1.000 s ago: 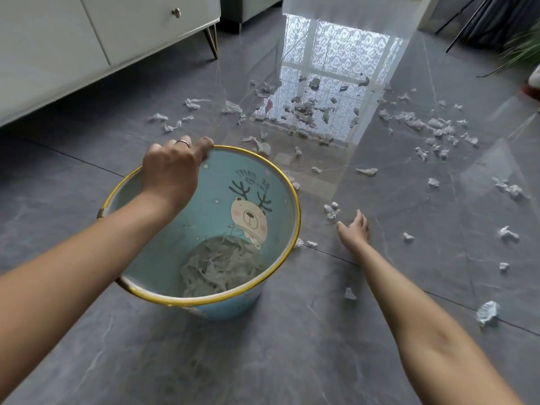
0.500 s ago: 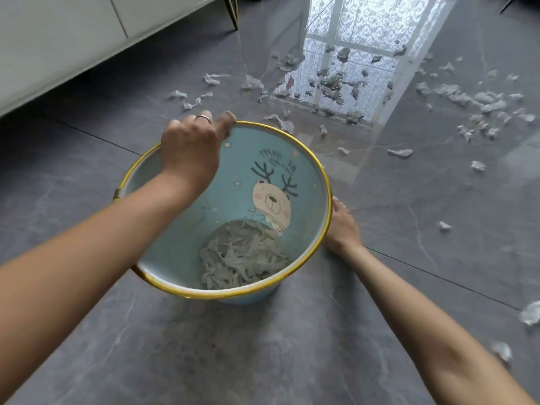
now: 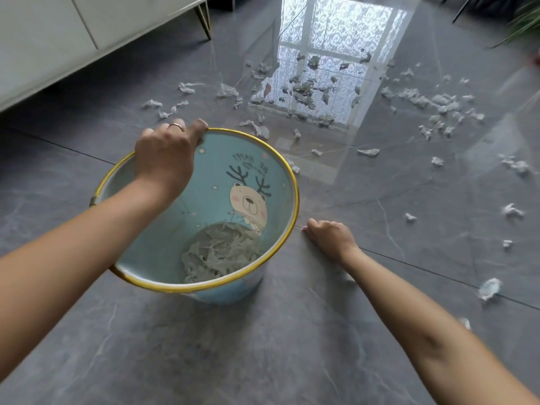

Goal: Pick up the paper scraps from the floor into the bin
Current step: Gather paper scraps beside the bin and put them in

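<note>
Left grip [image 3: 166, 159] is curled over the bin [image 3: 297, 197] rim, probably steadying its mouth for drops. Right grip [image 3: 330, 238] rests on the floor [image 3: 292, 346] beside it, fingers curled; contents cannot be told. Paper scraps [image 3: 368, 152] lie scattered beyond.

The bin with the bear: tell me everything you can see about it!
The bin is a round, light blue pail with a shiny gold rim and a bear with antlers drawn inside. It looks like plastic. It sits on the grey floor, with crumpled paper scraps piled at its bottom. The left hand grips its far rim.
</note>
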Motion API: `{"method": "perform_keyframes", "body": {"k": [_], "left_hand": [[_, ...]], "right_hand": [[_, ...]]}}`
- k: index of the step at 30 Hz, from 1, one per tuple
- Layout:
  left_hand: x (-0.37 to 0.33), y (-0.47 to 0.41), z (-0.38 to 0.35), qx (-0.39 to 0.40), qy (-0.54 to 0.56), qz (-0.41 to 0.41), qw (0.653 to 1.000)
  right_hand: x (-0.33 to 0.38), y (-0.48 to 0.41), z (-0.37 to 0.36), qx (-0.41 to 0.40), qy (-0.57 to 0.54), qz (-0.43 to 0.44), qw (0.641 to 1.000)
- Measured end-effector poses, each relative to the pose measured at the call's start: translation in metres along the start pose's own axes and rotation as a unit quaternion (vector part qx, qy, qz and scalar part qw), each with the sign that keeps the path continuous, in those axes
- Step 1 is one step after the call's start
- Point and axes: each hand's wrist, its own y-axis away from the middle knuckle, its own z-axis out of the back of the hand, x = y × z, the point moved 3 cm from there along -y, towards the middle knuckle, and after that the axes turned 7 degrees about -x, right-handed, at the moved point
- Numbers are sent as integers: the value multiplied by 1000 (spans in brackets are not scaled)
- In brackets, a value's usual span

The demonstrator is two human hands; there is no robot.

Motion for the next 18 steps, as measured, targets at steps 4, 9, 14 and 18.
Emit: {"method": "perform_keyframes", "body": {"k": [4, 9, 14, 18], "left_hand": [[-1, 0, 1, -9, 6, -3, 1000], [-2, 1, 3, -14, 18, -1, 1000], [-4, 2, 6, -22, 30, -10, 999], [-6, 3, 9, -35, 45, -16, 998]], "right_hand": [[-22, 5, 33, -36, -114, -118, 986], [-10, -13, 148, -256, -334, -155, 894], [50, -27, 233, -288, -403, -64, 866], [101, -23, 257, -140, -385, 11, 912]]}}
